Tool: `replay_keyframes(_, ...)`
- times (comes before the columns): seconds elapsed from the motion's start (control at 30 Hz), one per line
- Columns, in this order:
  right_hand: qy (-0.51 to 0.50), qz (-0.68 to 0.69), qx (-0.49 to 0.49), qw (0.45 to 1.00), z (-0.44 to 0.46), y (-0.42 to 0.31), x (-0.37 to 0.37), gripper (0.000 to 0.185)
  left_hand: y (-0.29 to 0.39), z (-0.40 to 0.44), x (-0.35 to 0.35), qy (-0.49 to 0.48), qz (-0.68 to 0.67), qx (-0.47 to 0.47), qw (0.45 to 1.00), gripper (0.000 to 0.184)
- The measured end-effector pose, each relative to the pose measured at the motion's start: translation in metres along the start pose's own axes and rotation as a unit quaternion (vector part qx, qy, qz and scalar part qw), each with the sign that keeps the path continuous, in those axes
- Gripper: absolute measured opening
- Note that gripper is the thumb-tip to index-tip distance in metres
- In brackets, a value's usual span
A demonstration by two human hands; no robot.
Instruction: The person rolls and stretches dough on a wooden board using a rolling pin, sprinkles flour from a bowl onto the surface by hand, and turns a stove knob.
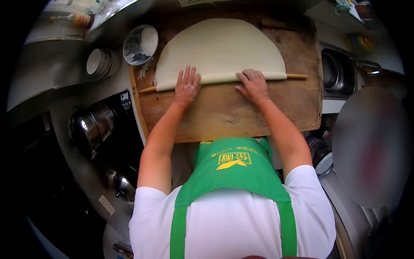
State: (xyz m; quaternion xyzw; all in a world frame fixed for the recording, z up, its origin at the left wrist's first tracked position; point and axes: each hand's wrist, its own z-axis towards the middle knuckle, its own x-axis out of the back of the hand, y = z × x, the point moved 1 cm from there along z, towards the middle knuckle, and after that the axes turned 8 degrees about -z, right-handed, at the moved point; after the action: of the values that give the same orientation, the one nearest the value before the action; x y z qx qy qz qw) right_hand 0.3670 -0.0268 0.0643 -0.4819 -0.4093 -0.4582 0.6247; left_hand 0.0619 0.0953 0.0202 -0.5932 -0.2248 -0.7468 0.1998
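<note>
Rolling pin (297,76) | axis left-right, right end farther | left hand (187,87) flat, fingers apart | right hand (254,85) bent, thumb apart

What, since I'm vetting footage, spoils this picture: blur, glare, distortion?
Head view throughout: wide-angle bending and black corners; bright highlights on the steel pot and faucet; a heavily blurred oval patch at right; the dough sheet looks evenly lit, reasonably clear.
</note>
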Motion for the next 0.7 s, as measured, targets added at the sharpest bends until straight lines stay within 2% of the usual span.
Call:
replay_keyframes(0.07,-0.004,-0.033,-0.026,0.999,-0.004,0.011,-0.001,0.054,0.003,-0.003,-0.001,0.012,-0.012,0.019,1.000,0.037)
replay_keyframes(0.1,-0.027,-0.042,-0.046,0.998,-0.004,0.017,0.001,0.053,0.004,-0.005,-0.002,-0.010,0.003,0.014,1.000,0.042)
replay_keyframes(0.17,-0.018,-0.042,-0.009,0.999,-0.004,0.024,-0.005,0.052,0.001,-0.009,-0.002,-0.029,0.026,0.017,0.999,0.047)
replay_keyframes(0.27,-0.038,-0.027,0.029,0.998,0.003,0.017,-0.006,0.049,-0.002,-0.024,0.008,-0.007,0.042,0.001,0.999,0.040)
replay_keyframes(0.4,-0.045,0.007,0.087,0.995,0.019,-0.028,-0.017,0.044,-0.031,-0.058,0.023,-0.015,0.034,0.031,0.999,0.028)
replay_keyframes(0.6,-0.038,0.022,0.050,0.998,0.024,-0.096,-0.041,0.039,-0.066,-0.096,0.039,-0.020,0.063,0.064,0.996,0.022)
replay_keyframes(0.7,-0.032,0.034,0.049,0.998,0.023,-0.109,-0.046,0.038,-0.070,-0.102,0.060,-0.053,0.068,0.093,0.992,0.020)
